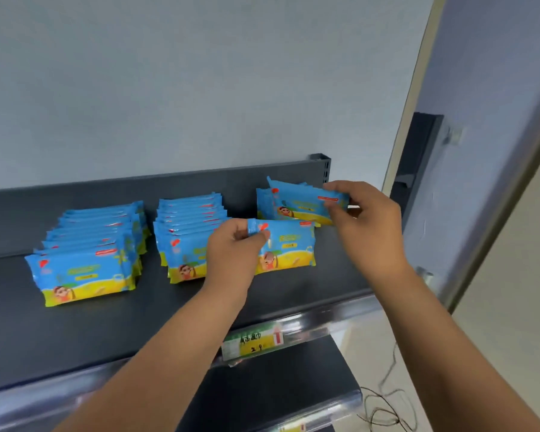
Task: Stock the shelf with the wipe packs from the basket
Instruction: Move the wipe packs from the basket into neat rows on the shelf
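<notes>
Head: upright wipe pack (289,244), lengthwise left-right.

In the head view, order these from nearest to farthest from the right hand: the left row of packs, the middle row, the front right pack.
1. Front right pack, pinched by the left hand, left of the right hand, which holds the back right pack.
2. Middle row, centre.
3. Left row, far left.
</notes>
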